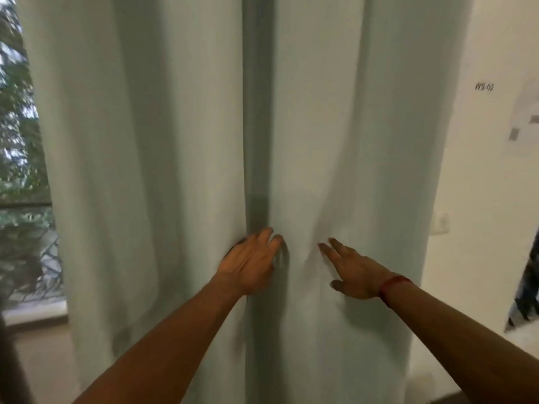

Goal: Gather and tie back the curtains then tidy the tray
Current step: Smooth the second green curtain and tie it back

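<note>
1. Left hand (250, 262): fingers curl round the centre fold of the curtain (175, 141); grip firmly.
2. Right hand (354, 271): fingers straight, flat on the cloth, holding nothing; sweep folds leftward.
3. Curtain hangs ahead, between window (20, 141) and wall (495, 185); bunch evenly before tying.

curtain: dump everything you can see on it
The curtain is pale grey-green matte fabric, hanging untied in long vertical folds, with a dark deep fold down the middle. The left hand reaches into that fold, grip blurred; the right hand lies flat on it. A window shows past its left edge.
</note>
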